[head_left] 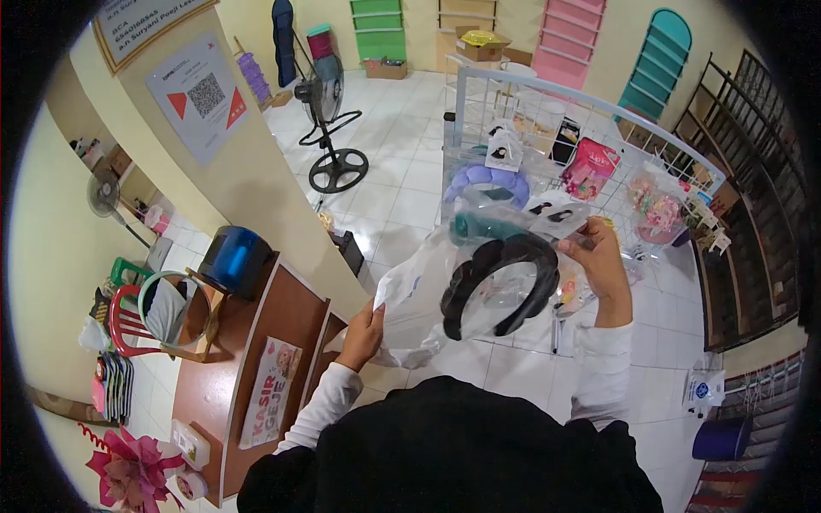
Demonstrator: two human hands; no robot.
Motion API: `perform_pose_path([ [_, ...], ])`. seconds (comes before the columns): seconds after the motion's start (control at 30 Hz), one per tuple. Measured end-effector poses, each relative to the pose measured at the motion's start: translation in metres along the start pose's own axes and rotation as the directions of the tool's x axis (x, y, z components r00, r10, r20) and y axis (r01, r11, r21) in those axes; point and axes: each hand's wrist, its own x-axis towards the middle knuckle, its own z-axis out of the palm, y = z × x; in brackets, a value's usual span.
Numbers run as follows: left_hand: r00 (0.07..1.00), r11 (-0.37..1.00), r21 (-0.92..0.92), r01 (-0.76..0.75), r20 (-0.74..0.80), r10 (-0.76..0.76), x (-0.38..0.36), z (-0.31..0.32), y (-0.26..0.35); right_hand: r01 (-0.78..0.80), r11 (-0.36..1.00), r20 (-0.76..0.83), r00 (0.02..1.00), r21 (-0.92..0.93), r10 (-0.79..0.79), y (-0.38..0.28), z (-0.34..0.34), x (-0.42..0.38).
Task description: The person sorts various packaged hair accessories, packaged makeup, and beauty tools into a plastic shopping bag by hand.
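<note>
My right hand [604,267] pinches the top edge of a clear packet holding a black padded headband [464,295]. A printed card [560,220] shows at the top of that packet. Lower and to the left, my left hand [363,339] has its fingers closed on the edge of a thin whitish plastic bag [400,284], which spreads toward the packet. Something teal in clear wrap [485,228] lies just behind the headband. A purple padded headband [487,179] in a packet sits beyond it.
A white wire rack [460,111] ahead holds a pink packet [592,167] and several wrapped goods. On the left stands a brown counter [218,376] beside a pillar. A standing fan [332,128] is farther off; dark shelving [744,214] lines the right.
</note>
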Motion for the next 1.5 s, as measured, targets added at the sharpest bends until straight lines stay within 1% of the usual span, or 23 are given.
perform_pose_path([
  [0.1,0.997,0.988,-0.130,-0.081,-0.003,0.081,-0.003,0.006,0.000,-0.149,0.941,-0.032,0.986,0.305,0.166,0.043,0.011,-0.016],
  [0.13,0.997,0.986,-0.149,-0.073,0.002,0.074,-0.005,0.008,-0.002,-0.250,0.898,-0.042,0.958,0.362,0.283,0.044,0.023,-0.027],
  [0.17,0.998,0.984,-0.166,-0.065,0.008,0.067,-0.007,0.011,-0.006,-0.123,0.879,-0.074,0.982,0.462,0.176,0.085,0.031,-0.032],
  [0.2,0.998,0.982,-0.182,-0.058,0.014,0.062,-0.009,0.013,-0.009,-0.202,0.834,-0.130,0.942,0.514,0.309,0.089,0.047,-0.042],
  [0.23,1.000,0.968,-0.252,0.004,0.012,-0.001,-0.011,0.015,-0.010,-0.272,0.776,-0.176,0.882,0.568,0.438,0.092,0.061,-0.054],
  [0.3,0.991,0.913,-0.387,0.127,0.018,-0.130,-0.017,0.020,-0.011,-0.387,0.683,-0.100,0.824,0.620,0.557,0.117,0.061,-0.079],
  [0.33,0.992,0.905,-0.415,0.090,-0.042,-0.118,-0.020,0.024,-0.012,-0.391,0.688,-0.099,0.825,0.612,0.557,0.137,0.057,-0.091],
  [0.4,0.982,0.886,-0.464,0.002,-0.168,-0.091,-0.023,0.031,-0.012,-0.426,0.698,-0.102,0.809,0.576,0.579,0.152,0.054,-0.111],
  [0.47,0.990,0.925,-0.378,-0.035,-0.138,-0.019,-0.032,0.034,-0.007,-0.495,0.711,-0.084,0.789,0.500,0.608,0.155,0.047,-0.128],
  [0.57,0.997,0.954,-0.294,-0.051,-0.069,0.032,-0.047,0.050,-0.008,-0.499,0.823,-0.031,0.850,0.272,0.526,0.174,0.035,-0.152],
  [0.6,0.998,0.961,-0.272,-0.049,-0.043,0.039,-0.052,0.054,-0.001,-0.512,0.844,-0.062,0.848,0.161,0.526,0.160,0.039,-0.156],
  [0.7,0.994,0.981,-0.170,-0.096,0.039,0.104,-0.079,0.062,0.024,-0.499,0.865,-0.114,0.864,-0.053,0.491,0.169,0.040,-0.178],
  [0.73,0.992,0.985,-0.146,-0.093,0.070,0.104,-0.086,0.068,0.021,-0.501,0.859,-0.155,0.861,-0.104,0.484,0.167,0.039,-0.186],
  [0.83,0.982,0.991,-0.053,-0.126,0.134,0.132,-0.118,0.075,0.040,-0.559,0.819,-0.220,0.822,-0.129,0.526,0.166,0.023,-0.217],
  [0.93,0.971,0.982,0.003,-0.190,0.146,0.188,-0.148,0.087,0.043,-0.534,0.788,-0.344,0.834,-0.308,0.431,0.153,0.003,-0.258],
  [1.03,0.928,0.943,0.109,-0.316,0.243,0.282,-0.181,0.108,0.047,-0.380,0.772,-0.413,0.895,-0.510,0.168,0.148,-0.015,-0.303],
  [1.13,0.866,0.889,0.198,-0.412,0.390,0.314,-0.220,0.135,0.054,-0.412,0.791,-0.553,0.825,-0.453,0.113,0.136,-0.022,-0.343],
  [1.23,0.802,0.864,0.218,-0.454,0.523,0.289,-0.256,0.151,0.070,-0.438,0.857,-0.656,0.736,-0.271,0.169,0.127,-0.024,-0.378],
  [1.27,0.778,0.861,0.203,-0.467,0.557,0.291,-0.263,0.156,0.068,-0.423,0.883,-0.651,0.732,-0.205,0.200,0.129,-0.021,-0.388],
  [1.33,0.773,0.872,0.160,-0.462,0.555,0.308,-0.276,0.161,0.068,-0.387,0.919,-0.631,0.730,-0.068,0.261,0.138,-0.009,-0.408],
  [1.37,0.771,0.878,0.140,-0.458,0.554,0.314,-0.281,0.162,0.068,-0.404,0.912,-0.584,0.724,0.071,0.366,0.139,-0.003,-0.416],
  [1.43,0.770,0.902,0.128,-0.413,0.578,0.271,-0.286,0.163,0.065,-0.434,0.836,-0.447,0.707,0.336,0.548,0.135,0.008,-0.428],
  [1.5,0.766,0.926,0.093,-0.366,0.596,0.243,-0.291,0.164,0.060,-0.449,0.812,-0.452,0.676,0.374,0.582,0.145,0.008,-0.434],
])
